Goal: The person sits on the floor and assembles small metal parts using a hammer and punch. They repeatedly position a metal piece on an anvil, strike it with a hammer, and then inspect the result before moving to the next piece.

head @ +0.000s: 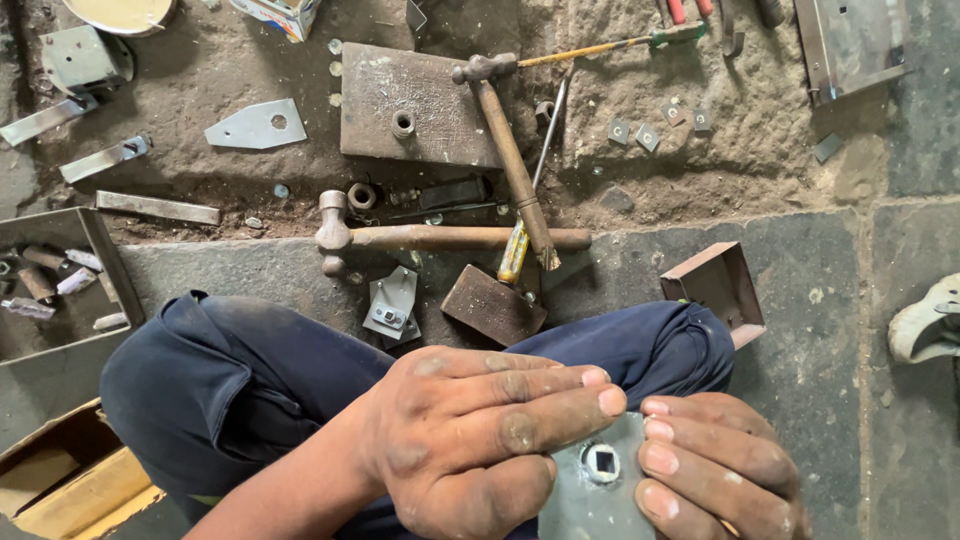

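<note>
Holding a grey metal plate (590, 500) over my crossed legs, I am grasping it with both hands: left hand (480, 440) covering its left half, right hand (715, 465) curling fingers around its right edge. A square-holed round fitting (602, 462) is sitting between my fingertips. Judged risk: the loose fitting dropping among the hammers (440, 237) if the plate is tilting.

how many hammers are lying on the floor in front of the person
2. One hammer lies flat across the floor just beyond the knees, head to the left. The other hammer lies slanted over it, its head resting on the thick metal block. More could be hidden outside the view.
</note>
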